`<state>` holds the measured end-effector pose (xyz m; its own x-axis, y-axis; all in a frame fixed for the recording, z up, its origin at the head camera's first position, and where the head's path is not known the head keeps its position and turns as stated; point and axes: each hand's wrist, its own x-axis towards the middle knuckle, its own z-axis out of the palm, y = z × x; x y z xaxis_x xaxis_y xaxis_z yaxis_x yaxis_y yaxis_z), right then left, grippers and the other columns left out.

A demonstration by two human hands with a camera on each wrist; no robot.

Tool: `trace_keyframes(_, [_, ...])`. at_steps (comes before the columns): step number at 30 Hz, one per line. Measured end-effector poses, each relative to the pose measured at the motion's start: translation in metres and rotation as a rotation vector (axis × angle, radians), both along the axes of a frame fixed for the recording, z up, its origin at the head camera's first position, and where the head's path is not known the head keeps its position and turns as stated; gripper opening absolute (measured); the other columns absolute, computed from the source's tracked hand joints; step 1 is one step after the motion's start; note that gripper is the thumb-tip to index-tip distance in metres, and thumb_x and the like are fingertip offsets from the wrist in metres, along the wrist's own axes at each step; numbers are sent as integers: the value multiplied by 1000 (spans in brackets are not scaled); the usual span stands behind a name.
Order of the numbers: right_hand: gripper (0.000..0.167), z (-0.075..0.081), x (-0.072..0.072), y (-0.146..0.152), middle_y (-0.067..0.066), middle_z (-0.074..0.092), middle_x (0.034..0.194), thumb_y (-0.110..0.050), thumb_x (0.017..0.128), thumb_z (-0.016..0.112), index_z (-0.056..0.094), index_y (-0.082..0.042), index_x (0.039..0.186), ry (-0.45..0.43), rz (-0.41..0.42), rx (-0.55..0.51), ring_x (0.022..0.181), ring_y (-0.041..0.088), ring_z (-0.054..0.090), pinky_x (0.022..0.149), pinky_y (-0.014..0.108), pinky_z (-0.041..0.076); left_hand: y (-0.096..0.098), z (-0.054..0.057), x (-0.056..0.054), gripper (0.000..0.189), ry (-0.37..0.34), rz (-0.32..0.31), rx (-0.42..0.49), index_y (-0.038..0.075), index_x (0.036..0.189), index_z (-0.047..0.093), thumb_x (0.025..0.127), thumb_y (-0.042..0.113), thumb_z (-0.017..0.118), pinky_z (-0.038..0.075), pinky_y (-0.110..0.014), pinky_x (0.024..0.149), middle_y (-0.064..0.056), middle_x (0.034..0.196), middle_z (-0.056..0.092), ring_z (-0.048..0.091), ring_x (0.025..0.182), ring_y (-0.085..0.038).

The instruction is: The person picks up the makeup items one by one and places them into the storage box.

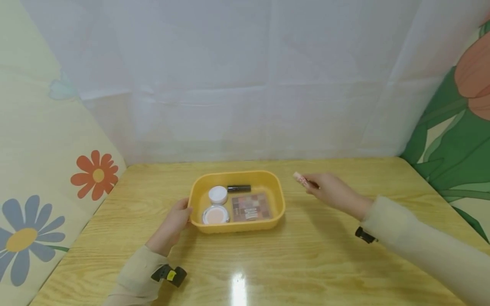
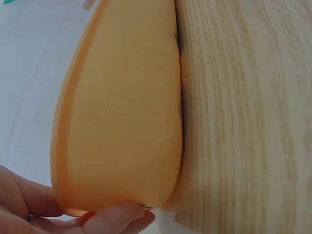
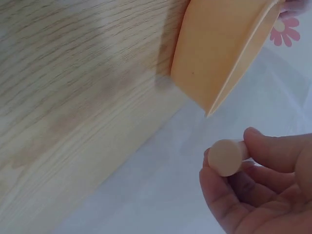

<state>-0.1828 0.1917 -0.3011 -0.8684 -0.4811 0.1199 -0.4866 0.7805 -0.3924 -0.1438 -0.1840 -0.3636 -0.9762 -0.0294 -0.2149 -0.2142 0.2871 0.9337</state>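
Note:
A yellow plastic basket (image 1: 239, 228) stands on the table, and my left hand (image 1: 177, 220) grips its left end. In the left wrist view the thumb and fingers (image 2: 114, 218) pinch the basket's end wall at the rim. To the right of the basket, above the table, my right hand (image 1: 330, 190) pinches a small pale pink cosmetic tube (image 1: 300, 178) with a patterned side. Its flat round beige end (image 3: 225, 157) faces the right wrist camera. Inside the basket lie an eyeshadow palette (image 1: 250, 207), a round compact (image 1: 216, 215), a white round jar (image 1: 217, 194) and a black tube (image 1: 239, 188).
The wood-grain table (image 1: 245, 259) runs back to a white cloth (image 1: 245, 85). Flower-printed cloths stand at the left (image 1: 34, 127) and right (image 1: 451, 140) sides. Each forearm wears a dark strapped device (image 1: 170, 275) near the wrist.

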Motion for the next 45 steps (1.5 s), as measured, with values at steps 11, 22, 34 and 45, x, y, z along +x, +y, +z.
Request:
trace_keyframes(11, [27, 0, -2, -36, 16, 70, 97, 3, 91, 63, 63, 9, 117, -11, 101, 19, 83, 22, 65, 69, 36, 54, 0, 1, 0, 47, -17, -2, -1, -15, 145, 22, 102, 3, 28, 45, -44, 93, -33, 147, 31, 44, 122, -40])
trace_keyframes(22, [24, -5, -5, -59, 17, 70, 97, 3, 92, 62, 65, 10, 115, 32, 199, 76, 85, 24, 66, 73, 35, 56, 1, 1, 1, 47, -18, 3, 31, -16, 145, 21, 102, 3, 27, 43, -47, 96, -33, 147, 29, 43, 124, -41])
trace_keyframes(34, [22, 1, -7, -85, 14, 69, 104, 0, 94, 59, 64, 5, 115, -29, 246, 134, 95, 27, 65, 84, 37, 54, -1, 2, 2, 47, -8, -21, 9, -16, 144, 23, 102, 4, 27, 48, -41, 89, -34, 144, 34, 47, 118, -38])
trace_keyframes(45, [29, 4, -9, -115, 7, 66, 94, 2, 76, 79, 64, -5, 101, -272, 184, 154, 83, 19, 60, 75, 32, 53, -1, 1, 2, 46, -4, -21, 6, -17, 143, 23, 102, 4, 28, 49, -40, 87, -34, 142, 35, 48, 116, -39])
